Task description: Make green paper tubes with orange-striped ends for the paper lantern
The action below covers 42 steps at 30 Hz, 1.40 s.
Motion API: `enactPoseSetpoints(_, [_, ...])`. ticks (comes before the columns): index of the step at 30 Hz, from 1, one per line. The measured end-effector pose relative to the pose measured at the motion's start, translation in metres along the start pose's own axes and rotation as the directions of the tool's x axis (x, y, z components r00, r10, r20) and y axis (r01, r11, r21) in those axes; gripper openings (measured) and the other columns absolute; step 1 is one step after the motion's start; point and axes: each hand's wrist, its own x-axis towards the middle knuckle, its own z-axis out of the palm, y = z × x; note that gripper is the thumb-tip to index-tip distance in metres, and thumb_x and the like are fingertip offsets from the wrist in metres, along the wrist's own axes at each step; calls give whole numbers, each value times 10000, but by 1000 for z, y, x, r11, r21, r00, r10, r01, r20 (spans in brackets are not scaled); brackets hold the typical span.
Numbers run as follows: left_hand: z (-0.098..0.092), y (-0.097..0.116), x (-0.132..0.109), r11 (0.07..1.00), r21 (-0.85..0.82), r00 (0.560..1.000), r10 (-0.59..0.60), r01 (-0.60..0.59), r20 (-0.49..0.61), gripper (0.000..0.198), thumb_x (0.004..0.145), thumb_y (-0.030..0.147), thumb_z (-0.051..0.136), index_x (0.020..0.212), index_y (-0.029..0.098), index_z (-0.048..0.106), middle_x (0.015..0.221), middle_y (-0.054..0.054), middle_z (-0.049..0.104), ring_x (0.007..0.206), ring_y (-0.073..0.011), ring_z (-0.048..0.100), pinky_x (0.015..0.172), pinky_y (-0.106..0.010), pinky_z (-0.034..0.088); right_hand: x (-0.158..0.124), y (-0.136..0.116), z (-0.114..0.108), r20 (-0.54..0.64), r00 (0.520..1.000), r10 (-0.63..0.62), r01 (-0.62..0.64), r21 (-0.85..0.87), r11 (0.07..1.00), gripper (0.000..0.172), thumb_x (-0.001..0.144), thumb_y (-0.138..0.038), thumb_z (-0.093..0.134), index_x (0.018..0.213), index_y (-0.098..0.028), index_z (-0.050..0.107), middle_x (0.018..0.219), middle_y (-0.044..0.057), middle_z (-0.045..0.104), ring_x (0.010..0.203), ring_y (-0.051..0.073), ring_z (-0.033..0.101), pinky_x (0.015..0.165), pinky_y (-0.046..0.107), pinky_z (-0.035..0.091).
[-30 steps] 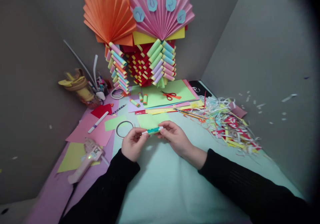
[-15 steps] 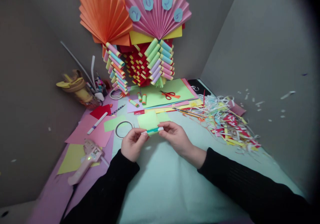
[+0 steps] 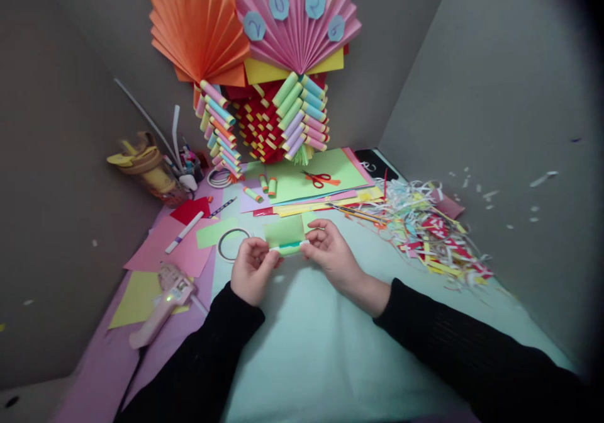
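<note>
Left hand (image 3: 252,269) and right hand (image 3: 330,253) each pinch an end of a green paper (image 3: 284,231), its lower edge rolled, the rest flat.

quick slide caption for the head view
Left hand and right hand hold a partly rolled green paper, glue gun nearby.

A plain grey left wall (image 3: 56,158) and far wall (image 3: 391,83) meet a grey right wall (image 3: 495,83), which has small white scraps (image 3: 542,179) on it. The table (image 3: 321,360) is pale green, lilac along its left. The light is soft and even.
</note>
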Motion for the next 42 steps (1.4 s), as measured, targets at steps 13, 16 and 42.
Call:
enactPoseSetpoints(13, [-4, -8, 5, 981, -142, 991, -133, 135, 23, 442, 600, 316, 798, 970, 142, 628, 859, -53, 697, 740, -144, 639, 719, -282, 511, 1, 3, -5, 48, 996, 74, -74, 7, 997, 263, 634, -316, 781, 771, -196, 591, 675, -30, 624, 606, 119, 576, 611, 262, 465])
enactPoseSetpoints(16, [-3, -8, 6, 969, -182, 986, -164, 167, 32, 411, 620, 326, 787, 953, 143, 632, 769, -22, 685, 659, -114, 612, 655, -246, 493, 1, 2, -3, 29, 998, 63, -62, -12, 998, 274, 608, -301, 790, 745, -202, 574, 674, -38, 597, 606, 120, 562, 603, 263, 459])
enactPoseSetpoints(42, [-3, -3, 5, 918, -254, 952, -302, 305, 50, 299, 615, 309, 786, 808, 127, 646, 642, 22, 631, 578, -67, 576, 584, -164, 470, 1, 5, -4, 85, 989, 118, -121, 29, 992, 290, 603, -252, 804, 860, -205, 678, 787, -2, 695, 731, 138, 632, 725, 282, 498])
